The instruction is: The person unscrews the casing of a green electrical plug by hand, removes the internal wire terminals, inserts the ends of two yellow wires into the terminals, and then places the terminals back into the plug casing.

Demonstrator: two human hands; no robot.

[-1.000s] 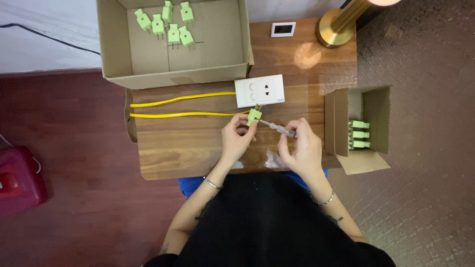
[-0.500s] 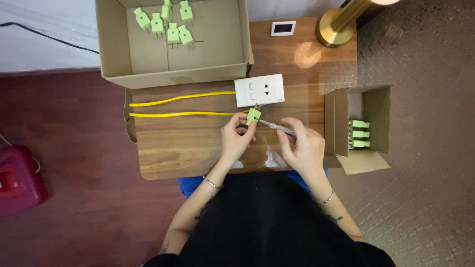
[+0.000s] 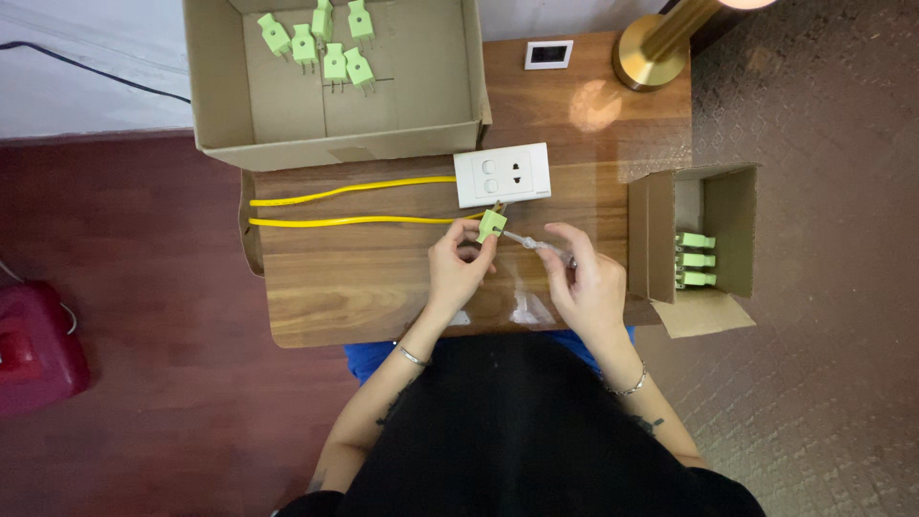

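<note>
- Left hand (image 3: 458, 273): fingers clamped on a green plug (image 3: 491, 224), over the wooden worktop (image 3: 364, 278), just below the white socket plate (image 3: 502, 175).
- Right hand (image 3: 586, 284): fingers pinched on a thin screwdriver (image 3: 536, 244), tip at the plug.

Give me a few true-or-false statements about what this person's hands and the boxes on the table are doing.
1. The left hand holds a green plug. True.
2. The right hand holds a hammer. False: it holds a slim screwdriver pointed at the plug.
3. The large cardboard box holds five green plugs. True.
4. The small cardboard box is on the person's left. False: it stands on the right.
5. The yellow wires are coiled. False: they lie stretched out.
</note>
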